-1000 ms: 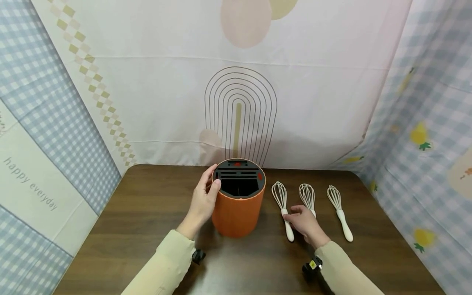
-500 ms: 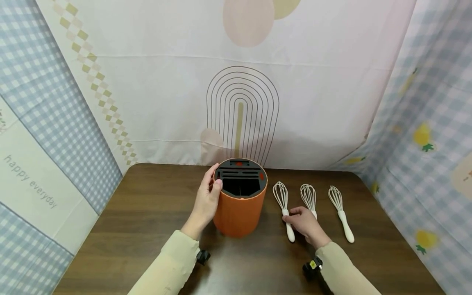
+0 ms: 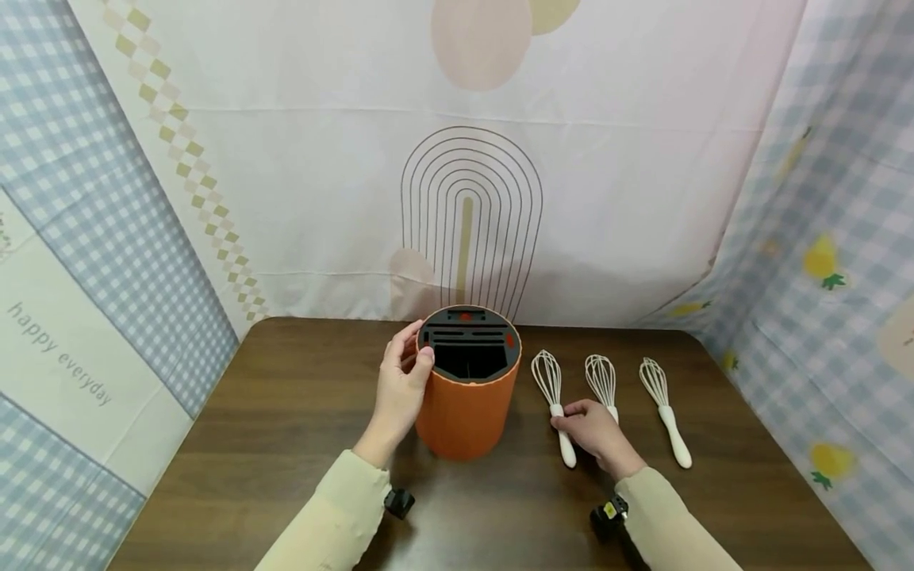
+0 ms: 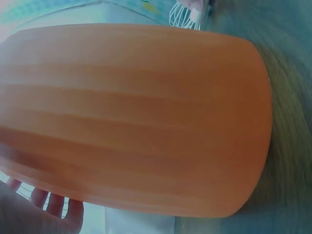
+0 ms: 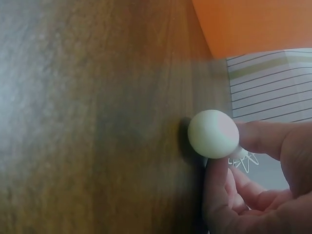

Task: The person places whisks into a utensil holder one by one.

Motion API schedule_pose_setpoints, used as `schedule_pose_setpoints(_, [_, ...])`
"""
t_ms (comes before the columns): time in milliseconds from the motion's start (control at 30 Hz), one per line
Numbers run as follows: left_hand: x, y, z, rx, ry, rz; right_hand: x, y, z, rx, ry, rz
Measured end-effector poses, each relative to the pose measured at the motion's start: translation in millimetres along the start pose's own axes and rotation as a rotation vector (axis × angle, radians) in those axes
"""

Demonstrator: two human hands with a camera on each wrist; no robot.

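Note:
An orange utensil holder (image 3: 467, 416) stands upright on the table, with a black slotted insert (image 3: 467, 333) in its top. My left hand (image 3: 401, 388) grips its left side near the rim, the thumb at the front and the fingers round the far side. To the holder's right lie three white whisks, wire ends pointing away from me. With thumb and fingers my right hand (image 3: 593, 432) pinches the handle of the nearest whisk (image 3: 548, 377); the round handle end (image 5: 213, 134) faces the right wrist camera. The same hand partly covers the middle whisk (image 3: 601, 379).
The third whisk (image 3: 666, 412) lies furthest right, apart from the hand. Behind the brown wooden table (image 3: 300, 396) hangs a patterned white cloth (image 3: 321, 198). Blue checked cloths flank it on both sides.
The head view has shifted slightly. Both hands keep their holds on the utensil holder and the whisk, which still lies on the table.

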State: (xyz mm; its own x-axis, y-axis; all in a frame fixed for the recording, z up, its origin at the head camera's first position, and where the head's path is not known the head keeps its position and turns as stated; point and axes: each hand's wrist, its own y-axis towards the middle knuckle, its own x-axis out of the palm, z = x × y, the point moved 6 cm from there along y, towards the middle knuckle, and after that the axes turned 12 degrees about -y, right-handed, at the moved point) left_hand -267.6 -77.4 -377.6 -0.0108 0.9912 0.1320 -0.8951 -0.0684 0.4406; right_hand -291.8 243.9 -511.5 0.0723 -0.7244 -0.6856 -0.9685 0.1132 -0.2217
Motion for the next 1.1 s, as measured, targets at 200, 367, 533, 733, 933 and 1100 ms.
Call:
schedule_pose_setpoints(200, [-1.8, -2.0, 0.1, -0.016, -0.017, 0.047, 1.3, 1, -1, -0.012, -0.034, -0.019])
schedule_pose_setpoints(367, [-1.2, -2.6, -1.5, -0.053, -0.026, 0.045, -1.2, 4, -4, -0.059, -0.13, -0.015])
schedule_pose_setpoints(533, [1.6, -1.3, -2.4, -0.064, -0.042, 0.03, -3.2, 6, -3, -0.056, -0.087, -0.045])
schedule_pose_setpoints(733, [1.2, 1.4, -1.4, -0.047, -0.039, 0.033, -10.6, 4, -7, -0.057, 0.029, -0.075])
schedule_pose_setpoints(933, [1.0, 1.2, -1.0, -0.012, -0.021, 0.02, -34.4, -9, -31, -0.15, 0.123, -0.067])
schedule_pose_setpoints(1100, [1.5, -2.5, -1.0, 0.009, 0.0, 0.05, -54.3, -22, -58, -0.233, 0.219, -0.046])
